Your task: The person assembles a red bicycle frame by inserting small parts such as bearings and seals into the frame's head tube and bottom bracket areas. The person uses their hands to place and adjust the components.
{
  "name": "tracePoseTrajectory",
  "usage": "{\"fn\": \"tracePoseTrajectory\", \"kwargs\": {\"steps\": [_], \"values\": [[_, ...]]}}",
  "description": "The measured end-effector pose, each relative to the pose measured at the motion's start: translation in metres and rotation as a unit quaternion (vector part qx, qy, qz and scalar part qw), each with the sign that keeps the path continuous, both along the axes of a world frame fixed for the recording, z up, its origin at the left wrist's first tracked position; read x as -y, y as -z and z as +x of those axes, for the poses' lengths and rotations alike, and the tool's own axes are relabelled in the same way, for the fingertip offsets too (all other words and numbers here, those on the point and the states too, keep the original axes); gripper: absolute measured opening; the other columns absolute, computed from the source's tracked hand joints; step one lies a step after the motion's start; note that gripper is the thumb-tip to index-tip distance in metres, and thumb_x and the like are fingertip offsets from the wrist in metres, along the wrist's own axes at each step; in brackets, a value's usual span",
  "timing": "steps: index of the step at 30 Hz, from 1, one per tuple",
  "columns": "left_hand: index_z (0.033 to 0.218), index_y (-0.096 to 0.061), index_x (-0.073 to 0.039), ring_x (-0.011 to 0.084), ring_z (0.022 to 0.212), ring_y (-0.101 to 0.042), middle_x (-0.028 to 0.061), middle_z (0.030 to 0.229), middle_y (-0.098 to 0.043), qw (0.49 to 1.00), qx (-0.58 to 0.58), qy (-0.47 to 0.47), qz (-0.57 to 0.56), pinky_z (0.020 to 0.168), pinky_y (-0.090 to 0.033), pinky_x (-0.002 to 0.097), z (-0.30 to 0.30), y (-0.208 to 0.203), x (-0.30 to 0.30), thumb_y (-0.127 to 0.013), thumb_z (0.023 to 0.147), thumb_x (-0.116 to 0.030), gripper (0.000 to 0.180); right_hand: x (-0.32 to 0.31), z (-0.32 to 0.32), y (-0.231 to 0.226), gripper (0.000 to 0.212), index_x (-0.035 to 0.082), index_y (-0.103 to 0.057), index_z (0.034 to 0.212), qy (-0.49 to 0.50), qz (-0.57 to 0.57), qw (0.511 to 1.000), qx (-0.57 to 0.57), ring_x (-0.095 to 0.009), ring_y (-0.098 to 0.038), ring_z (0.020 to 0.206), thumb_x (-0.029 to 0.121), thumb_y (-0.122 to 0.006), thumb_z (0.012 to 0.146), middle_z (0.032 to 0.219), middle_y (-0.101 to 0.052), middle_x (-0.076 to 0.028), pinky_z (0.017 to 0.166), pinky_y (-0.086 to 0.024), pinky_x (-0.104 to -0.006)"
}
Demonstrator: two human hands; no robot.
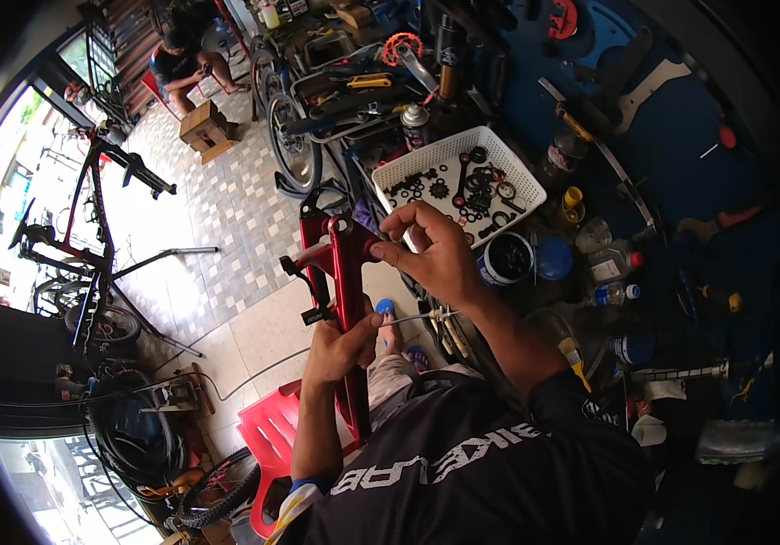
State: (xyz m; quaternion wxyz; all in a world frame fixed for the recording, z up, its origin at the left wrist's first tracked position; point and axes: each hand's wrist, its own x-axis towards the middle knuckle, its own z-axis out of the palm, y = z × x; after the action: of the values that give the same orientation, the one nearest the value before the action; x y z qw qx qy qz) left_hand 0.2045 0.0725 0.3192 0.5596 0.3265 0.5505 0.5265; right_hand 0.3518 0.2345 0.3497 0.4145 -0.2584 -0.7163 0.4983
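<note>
"What floor (258, 313) lies beyond the left hand (343, 350)?"
"Patterned tiles (227, 236), glaring under daylight from the opening (9, 186) farther left."
"Furniture?"
"A red plastic chair (267, 420), below and left of that hand."

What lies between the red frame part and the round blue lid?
In the head view, the right hand comes first, at the red frame part, then an open tub, dark inside, beside the round blue lid.

A black T-shirt (499, 500) is worn, marked across the front with large pale block lettering (490, 451). Smaller light print is borne on the right sleeve (581, 400). The left sleeve (297, 502) is banded in blue, white and yellow. Pale shorts (390, 377) and blue flip-flops (385, 308) are worn below.
</note>
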Motion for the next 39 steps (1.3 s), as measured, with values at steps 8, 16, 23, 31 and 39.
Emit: {"fn": "tracePoseTrajectory", "kwargs": {"steps": [8,16,23,31,39], "values": [[0.094,-0.058,-0.003,0.0097,0.043,-0.047,0.0008,0.055,-0.051,0.996,0.056,0.053,0.036,0.044,-0.038,0.0275,-0.004,-0.002,-0.007,-0.065,0.101,-0.015,0.015,-0.011,0.009,-0.013,0.032,0.003,-0.073,0.115,-0.087,-0.091,0.989,0.074,0.000,-0.038,0.059,0.022,-0.081,0.090,0.065,-0.052,0.008,0.052,-0.030,-0.0217],[0.084,-0.049,-0.006,0.0111,0.039,-0.043,0.0013,0.054,-0.047,0.998,0.036,0.047,0.009,0.038,-0.037,0.0272,-0.001,-0.013,-0.011,-0.067,0.097,-0.014,0.023,-0.015,0.011,-0.016,0.031,0.000,-0.072,0.110,-0.117,-0.036,0.989,0.080,-0.009,-0.053,0.064,0.027,-0.075,0.094,0.077,-0.065,-0.003,0.057,-0.042,-0.0280],[0.092,-0.051,-0.005,0.0111,0.040,-0.045,0.0015,0.056,-0.049,0.998,0.025,0.054,0.002,0.038,-0.036,0.0277,-0.001,-0.020,-0.013,-0.071,0.093,-0.012,0.022,-0.006,0.015,-0.020,0.030,-0.002,-0.072,0.109,-0.080,-0.022,0.995,0.062,-0.013,-0.066,0.075,0.025,-0.074,0.095,0.087,-0.073,-0.011,0.065,-0.049,-0.0305],[0.090,-0.054,-0.006,0.0091,0.042,-0.047,0.0000,0.057,-0.052,0.995,0.053,0.087,-0.015,0.042,-0.037,0.0261,-0.008,-0.027,-0.015,-0.071,0.095,-0.010,0.018,-0.031,0.026,-0.032,0.032,-0.001,-0.072,0.113,-0.163,-0.034,0.978,0.123,-0.010,-0.059,0.070,0.022,-0.077,0.090,0.085,-0.071,-0.008,0.064,-0.049,-0.0281],[0.087,-0.056,-0.005,0.0086,0.043,-0.048,0.0002,0.055,-0.052,0.999,0.008,0.048,-0.001,0.042,-0.036,0.0255,0.002,-0.026,-0.017,-0.068,0.098,-0.012,0.018,-0.023,0.020,-0.021,0.030,-0.001,-0.070,0.118,-0.148,-0.097,0.981,0.074,-0.008,-0.057,0.070,0.018,-0.072,0.094,0.085,-0.069,-0.004,0.061,-0.048,-0.0254]]}}
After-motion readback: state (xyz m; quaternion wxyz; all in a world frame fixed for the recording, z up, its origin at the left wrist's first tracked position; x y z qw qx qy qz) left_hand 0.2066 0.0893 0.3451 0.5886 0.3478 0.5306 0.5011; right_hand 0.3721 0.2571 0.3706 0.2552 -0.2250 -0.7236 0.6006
